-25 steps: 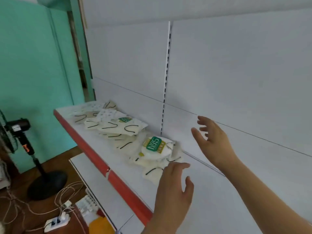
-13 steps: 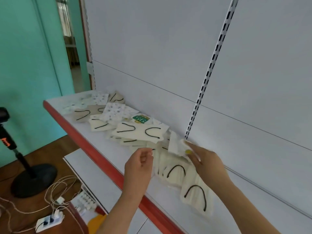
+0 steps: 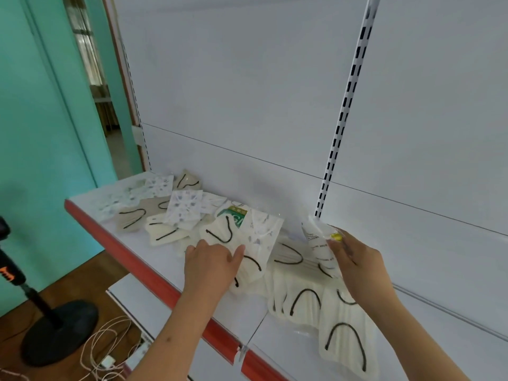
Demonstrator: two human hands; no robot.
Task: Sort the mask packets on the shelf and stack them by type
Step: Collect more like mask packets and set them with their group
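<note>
Head view: right hand (image 3: 357, 259) pinching packet (image 3: 319, 240) upright, above loose heap on shelf (image 3: 154, 273). Left hand (image 3: 211, 264) flat, pressing cream packet (image 3: 233, 243). Best: check type first, lay on matching pile, square edges.

Teal wall (image 3: 35, 133) on left, w/ a doorway (image 3: 96, 86) beside it. Black stand base (image 3: 59, 331) on brown wood floor (image 3: 90, 273), its pole (image 3: 33, 295) rising w/ an orange-marked block (image 3: 8, 273) near frame edge. White cables (image 3: 107, 345) tangled by the base, running to what's prob. a power strip (image 3: 138, 356), half hidden
</note>
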